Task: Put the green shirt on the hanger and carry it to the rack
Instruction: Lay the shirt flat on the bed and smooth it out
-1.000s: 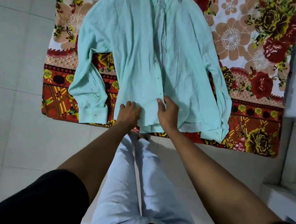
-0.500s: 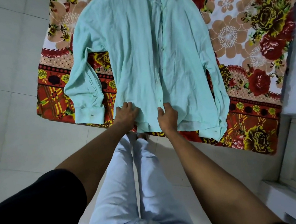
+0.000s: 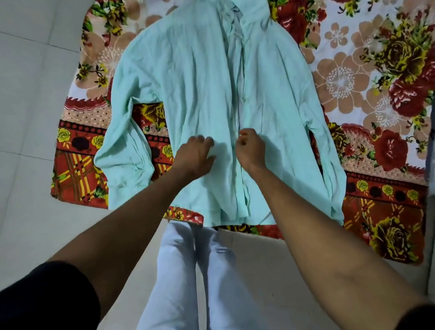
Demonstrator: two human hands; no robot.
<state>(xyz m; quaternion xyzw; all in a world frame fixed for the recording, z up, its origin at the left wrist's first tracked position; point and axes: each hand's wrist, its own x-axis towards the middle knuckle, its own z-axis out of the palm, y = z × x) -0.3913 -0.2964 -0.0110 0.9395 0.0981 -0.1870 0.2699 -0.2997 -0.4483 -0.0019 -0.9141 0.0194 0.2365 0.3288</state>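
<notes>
Item: one pale mint-green long-sleeved cotton shirt [image 3: 203, 86], laid flat, front up, on a floral bedsheet printed with red and peach flowers and a plaid border [image 3: 362, 76], which is spread over a pale tiled floor [image 3: 14, 104]. Orientation: the shirt's long axis runs straight away from me, collar [image 3: 243, 0] at the far end, hem [image 3: 231, 214] nearest my legs and reaching the sheet's near edge; both sleeves lie down along its sides. Button placket: runs up the middle, directly between my two hands. My left hand [image 3: 194, 155] rests on the left front panel just beside the placket, fingers loosely bent on the cloth; whether it pinches fabric I cannot tell. My right hand [image 3: 251, 148] sits on the placket itself, fingers curled in, seemingly pinching its edge. Both hands are at the lower middle of the garment, about equally near the placket, and the collar lies well beyond them along the same line. Hanger: not in view. Rack: not in view. Assessment: the shirt is not yet on a hanger; I judge the present step to be work on the front opening, and any reach for the shoulders must go forward, up the long axis.
</notes>
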